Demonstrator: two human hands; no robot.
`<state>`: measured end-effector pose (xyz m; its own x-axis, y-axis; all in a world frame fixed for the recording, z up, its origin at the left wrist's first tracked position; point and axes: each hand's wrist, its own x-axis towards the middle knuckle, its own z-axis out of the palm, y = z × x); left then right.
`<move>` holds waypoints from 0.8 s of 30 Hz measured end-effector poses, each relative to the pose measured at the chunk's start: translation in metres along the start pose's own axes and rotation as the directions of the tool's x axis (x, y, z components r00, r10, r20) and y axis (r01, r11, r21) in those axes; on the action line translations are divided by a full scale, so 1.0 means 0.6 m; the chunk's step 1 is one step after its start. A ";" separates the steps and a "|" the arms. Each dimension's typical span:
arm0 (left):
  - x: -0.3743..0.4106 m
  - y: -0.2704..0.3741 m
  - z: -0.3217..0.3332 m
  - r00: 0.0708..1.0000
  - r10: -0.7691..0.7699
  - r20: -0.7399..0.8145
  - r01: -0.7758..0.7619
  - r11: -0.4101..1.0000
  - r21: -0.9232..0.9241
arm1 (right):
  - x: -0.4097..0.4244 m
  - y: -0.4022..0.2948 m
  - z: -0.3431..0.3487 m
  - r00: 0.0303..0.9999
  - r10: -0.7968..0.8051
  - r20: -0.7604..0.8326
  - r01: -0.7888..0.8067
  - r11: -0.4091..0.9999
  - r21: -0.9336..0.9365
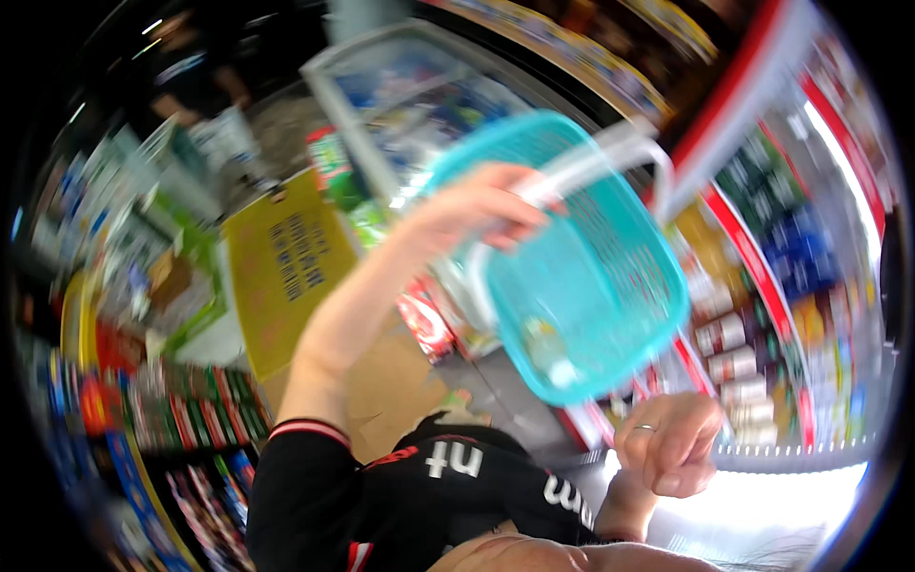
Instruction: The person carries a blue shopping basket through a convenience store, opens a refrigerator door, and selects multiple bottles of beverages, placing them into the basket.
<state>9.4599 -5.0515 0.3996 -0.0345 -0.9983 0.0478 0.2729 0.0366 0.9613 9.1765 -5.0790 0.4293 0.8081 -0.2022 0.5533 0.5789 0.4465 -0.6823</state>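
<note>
A turquoise plastic shopping basket [607,286] hangs tilted in front of me, its slotted wall on the right. My left hand [493,204] is closed around its white handle [593,168]. Inside, at the end nearest me, lies a small clear container [547,350], perhaps a bottle; blur hides its details. My right hand [672,443], with a ring on one finger, is curled near the shelves and apart from the basket. Nothing shows between its fingers.
A glass-topped chest freezer [336,93] stands beyond the basket. Drinks fill lit shelves [758,286] on the right. To the left are a yellow carton [286,275] with writing, flattened cardboard [364,393] and packed goods [193,407]. Another person [189,79] stands at the far left.
</note>
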 end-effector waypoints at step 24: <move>0.022 -0.002 0.008 0.996 0.030 -0.079 -0.018 0.989 0.144 | -0.230 -0.136 0.014 0.820 -0.570 0.049 0.572 0.815 -0.099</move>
<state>9.4547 -5.0644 0.4004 0.0500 -0.9973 0.0546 0.1317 0.0608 0.9894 9.0171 -5.0803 0.4125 0.3279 -0.3778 0.8659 0.9442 0.1616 -0.2870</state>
